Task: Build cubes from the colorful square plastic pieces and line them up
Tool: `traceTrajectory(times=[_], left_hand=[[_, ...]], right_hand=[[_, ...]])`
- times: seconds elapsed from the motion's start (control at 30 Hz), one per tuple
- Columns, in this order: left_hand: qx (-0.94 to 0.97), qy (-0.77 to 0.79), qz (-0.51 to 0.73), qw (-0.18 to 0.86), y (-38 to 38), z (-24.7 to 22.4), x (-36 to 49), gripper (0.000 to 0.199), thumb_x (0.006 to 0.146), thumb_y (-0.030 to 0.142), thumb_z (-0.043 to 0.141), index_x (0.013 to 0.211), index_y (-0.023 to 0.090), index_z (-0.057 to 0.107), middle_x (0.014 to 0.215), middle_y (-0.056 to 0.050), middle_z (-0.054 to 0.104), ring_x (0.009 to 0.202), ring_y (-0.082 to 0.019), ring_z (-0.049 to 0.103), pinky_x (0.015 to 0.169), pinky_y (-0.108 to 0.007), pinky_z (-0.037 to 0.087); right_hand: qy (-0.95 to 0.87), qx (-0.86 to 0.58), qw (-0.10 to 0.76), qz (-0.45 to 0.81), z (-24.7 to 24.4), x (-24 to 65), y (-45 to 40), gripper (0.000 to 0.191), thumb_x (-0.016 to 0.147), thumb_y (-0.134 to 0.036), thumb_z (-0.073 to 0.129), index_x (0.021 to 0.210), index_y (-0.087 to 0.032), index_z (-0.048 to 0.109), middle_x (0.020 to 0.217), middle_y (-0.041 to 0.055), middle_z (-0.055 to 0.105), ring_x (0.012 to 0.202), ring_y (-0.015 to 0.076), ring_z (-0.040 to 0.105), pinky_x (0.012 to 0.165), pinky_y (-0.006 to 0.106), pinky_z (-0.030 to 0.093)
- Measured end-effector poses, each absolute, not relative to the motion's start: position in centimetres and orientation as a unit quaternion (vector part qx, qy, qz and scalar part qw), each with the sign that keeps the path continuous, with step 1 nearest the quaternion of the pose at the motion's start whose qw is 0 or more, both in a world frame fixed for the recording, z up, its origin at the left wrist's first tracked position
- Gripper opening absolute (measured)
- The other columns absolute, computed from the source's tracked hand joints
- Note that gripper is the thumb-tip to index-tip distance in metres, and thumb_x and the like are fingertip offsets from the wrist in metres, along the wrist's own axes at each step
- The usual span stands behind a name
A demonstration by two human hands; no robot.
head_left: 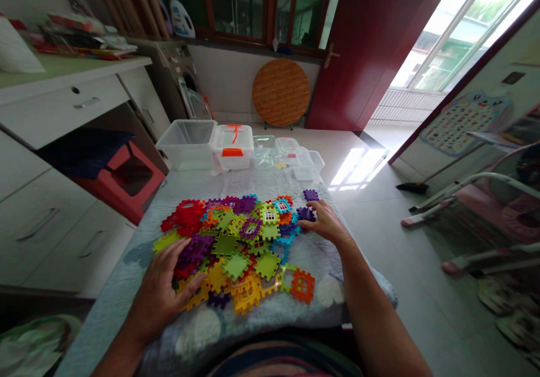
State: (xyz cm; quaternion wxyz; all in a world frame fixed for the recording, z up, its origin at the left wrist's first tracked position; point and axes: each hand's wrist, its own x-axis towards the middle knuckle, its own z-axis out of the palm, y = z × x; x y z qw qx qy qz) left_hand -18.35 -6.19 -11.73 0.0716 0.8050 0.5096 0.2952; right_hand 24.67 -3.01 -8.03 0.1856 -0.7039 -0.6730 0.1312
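Observation:
A loose pile of colourful notched plastic building tiles [225, 243] lies on the cloth-covered table. It has red, purple, green, yellow, orange and blue pieces, some with window grids. My left hand [162, 284] rests against the pile's left edge, fingers spread, beside purple and yellow tiles. At the right edge of the pile, my right hand [328, 222] has thumb and fingers around a dark purple tile [305, 214]. Another purple tile [311, 195] lies apart just beyond it. An orange window tile [302, 286] sits at the near right of the pile.
Along the table's far edge stand a large clear bin [188, 146], a lidded box with orange clips [233, 146] and several small clear containers [265, 151]. A red stool [126, 180] is at the left, a pink chair [498, 197] at the right.

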Motion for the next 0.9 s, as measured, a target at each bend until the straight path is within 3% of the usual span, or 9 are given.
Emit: traceTrajectory(times=[0.2,0.33,0.53,0.9], left_hand=[[0.802,0.515,0.29,0.082,-6.2,-11.9,-18.4,0.068,0.085,0.056,0.055,0.142,0.025,0.036,0.137,-0.013,0.05,0.125,-0.035,0.049,0.107,-0.054,0.04],[0.802,0.515,0.289,0.086,-6.1,-12.0,-18.5,0.068,0.084,0.056,0.055,0.142,0.026,0.036,0.138,-0.012,0.049,0.126,-0.035,0.048,0.108,-0.054,0.039],[0.801,0.516,0.288,0.095,-6.1,-11.9,-18.5,0.068,0.085,0.056,0.055,0.143,0.026,0.035,0.138,-0.012,0.048,0.126,-0.035,0.047,0.109,-0.056,0.037],[0.803,0.518,0.283,0.086,-6.2,-11.8,-18.5,0.067,0.085,0.057,0.054,0.141,0.025,0.036,0.138,-0.012,0.048,0.126,-0.033,0.048,0.109,-0.052,0.038]], right_hand=[[-0.739,-0.612,0.196,0.204,-7.1,26.4,-2.4,0.066,0.07,-0.027,0.075,0.132,-0.021,0.054,0.134,0.0108,0.056,0.127,0.0271,0.049,0.109,0.045,0.037],[-0.749,-0.583,0.167,0.266,-6.6,27.2,-1.4,0.064,0.069,-0.015,0.069,0.132,-0.018,0.055,0.132,0.0117,0.059,0.123,0.0263,0.054,0.106,0.044,0.042],[-0.748,-0.575,0.183,0.278,-6.6,27.9,-0.9,0.064,0.069,-0.013,0.067,0.131,-0.018,0.055,0.128,0.0103,0.06,0.119,0.0249,0.055,0.105,0.043,0.042],[-0.787,-0.542,0.136,0.262,-6.9,28.1,-0.1,0.068,0.066,-0.02,0.073,0.131,-0.02,0.056,0.124,0.0103,0.058,0.114,0.0269,0.054,0.102,0.044,0.043]])
